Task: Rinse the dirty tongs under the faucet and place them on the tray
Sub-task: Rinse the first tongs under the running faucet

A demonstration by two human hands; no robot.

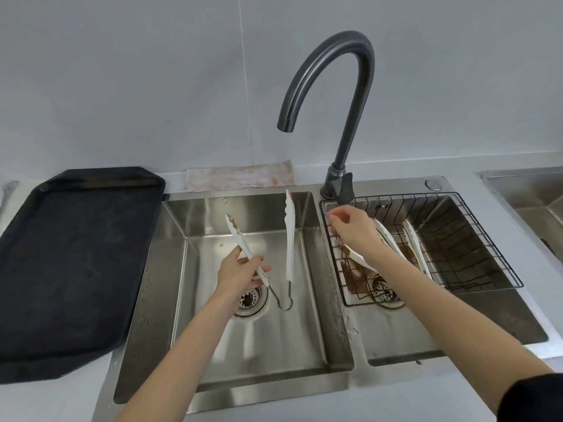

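Observation:
My left hand (240,271) grips one arm of white tongs (289,239) spread wide over the left sink basin (213,345); brown stains show near their tips. My right hand (355,229) hovers with relaxed fingers just below the faucet lever (344,188), over the wire basket's (475,236) left edge, holding nothing. More dirty white tongs (416,248) lie in that basket in the right basin, partly hidden by my right wrist. The dark gooseneck faucet (335,86) has its spout over the left basin; no water runs. A black tray (76,269) lies on the counter to the left.
A stained cloth (240,178) lies behind the left basin against the wall. Brown residue surrounds the right drain (384,290). Another sink (530,193) starts at the far right edge.

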